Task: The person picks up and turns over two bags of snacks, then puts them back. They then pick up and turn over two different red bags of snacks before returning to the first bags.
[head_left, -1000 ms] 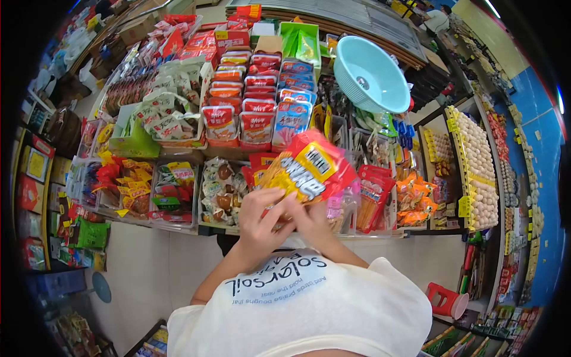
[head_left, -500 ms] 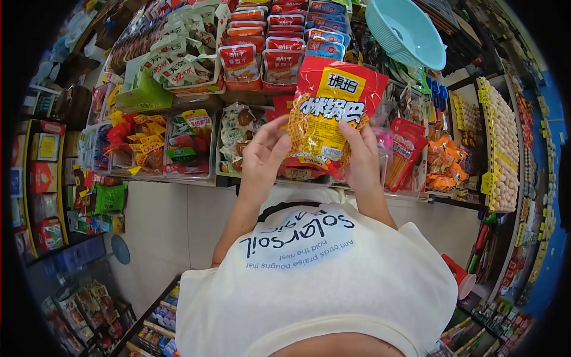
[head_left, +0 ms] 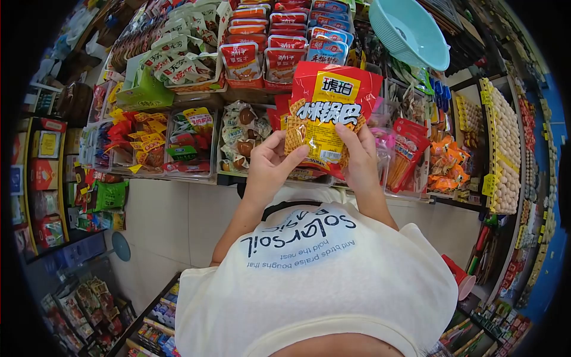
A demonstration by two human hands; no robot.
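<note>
Left hand [head_left: 270, 169] and right hand [head_left: 361, 159], fingers pinching its lower corners, hold a snack bag [head_left: 331, 104] upright at 12 o'clock before the shelf [head_left: 190, 178], apparently reading it; turning it needs both grips kept.

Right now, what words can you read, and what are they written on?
"琥珀": yellow label on the snack bag.
"小米锅巴": big white letters on the same bag.
"Solarsoil": on the shirt, upside down.
"And birds praise boughs that hold the nest": small print on the shirt.
Shelf packets and yellow price tags: too small to read.
</note>
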